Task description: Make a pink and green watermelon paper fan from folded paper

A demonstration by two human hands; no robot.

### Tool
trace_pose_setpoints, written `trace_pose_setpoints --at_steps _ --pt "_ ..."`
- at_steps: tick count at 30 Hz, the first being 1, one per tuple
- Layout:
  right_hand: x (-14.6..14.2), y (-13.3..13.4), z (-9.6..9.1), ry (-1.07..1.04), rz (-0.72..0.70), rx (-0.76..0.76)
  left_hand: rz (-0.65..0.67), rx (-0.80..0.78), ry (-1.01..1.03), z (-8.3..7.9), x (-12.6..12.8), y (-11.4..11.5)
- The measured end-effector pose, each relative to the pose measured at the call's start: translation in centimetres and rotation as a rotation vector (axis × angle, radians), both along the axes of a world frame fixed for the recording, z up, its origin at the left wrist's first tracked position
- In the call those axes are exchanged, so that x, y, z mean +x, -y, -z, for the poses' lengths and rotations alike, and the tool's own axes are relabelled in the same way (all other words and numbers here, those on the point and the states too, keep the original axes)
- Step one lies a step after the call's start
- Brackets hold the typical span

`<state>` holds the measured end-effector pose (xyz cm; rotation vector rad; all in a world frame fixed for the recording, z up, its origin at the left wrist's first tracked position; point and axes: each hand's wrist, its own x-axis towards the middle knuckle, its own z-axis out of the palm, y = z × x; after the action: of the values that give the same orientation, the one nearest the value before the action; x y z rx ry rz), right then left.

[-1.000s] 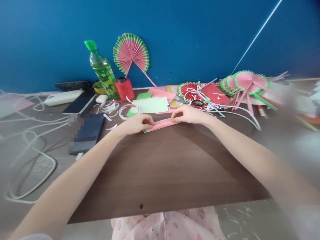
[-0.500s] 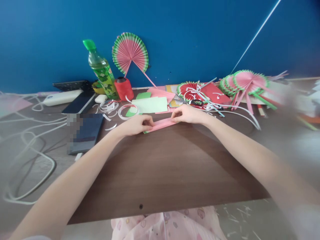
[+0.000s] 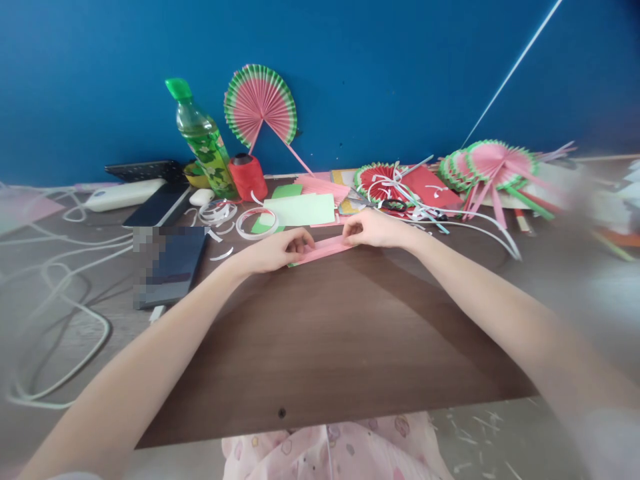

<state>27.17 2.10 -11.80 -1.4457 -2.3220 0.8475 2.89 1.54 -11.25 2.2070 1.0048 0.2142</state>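
Note:
A narrow folded strip of pink paper with a green edge [image 3: 325,249] lies on the brown table [image 3: 325,347]. My left hand [image 3: 273,251] pinches its left end, fingers closed on the paper. My right hand [image 3: 374,229] pinches the right end in the same way. Both hands rest low on the tabletop, close together, with the strip stretched between them.
Behind the strip lie light green paper sheets [image 3: 300,209], white paper rings [image 3: 256,223], a red thread spool [image 3: 248,177], a green bottle [image 3: 201,139] and a pink paper fan [image 3: 261,107]. Finished fans [image 3: 487,167] pile at the right. A dark phone [image 3: 173,263] and white cables [image 3: 65,267] are at the left.
My left fingers have crept a little to the right along the strip. The right hand and the strip stay nearly where they were.

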Motion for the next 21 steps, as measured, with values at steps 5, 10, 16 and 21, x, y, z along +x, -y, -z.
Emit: trace_pose_setpoints --at_steps 5,10,16,21 --pt "-0.2 0.1 -0.1 0.039 0.036 0.035 0.026 -0.005 -0.022 0.0 -0.1 0.0" --pt "-0.6 0.6 -0.4 0.062 0.079 0.025 0.078 0.07 -0.097 -0.3 -0.1 0.3" --pt "-0.8 0.9 -0.6 0.08 0.114 0.003 0.141 0.112 -0.216 -0.6 0.0 0.4" --pt "0.0 0.3 0.6 0.077 0.079 0.094 0.125 0.181 -0.346 -0.4 0.1 0.5"
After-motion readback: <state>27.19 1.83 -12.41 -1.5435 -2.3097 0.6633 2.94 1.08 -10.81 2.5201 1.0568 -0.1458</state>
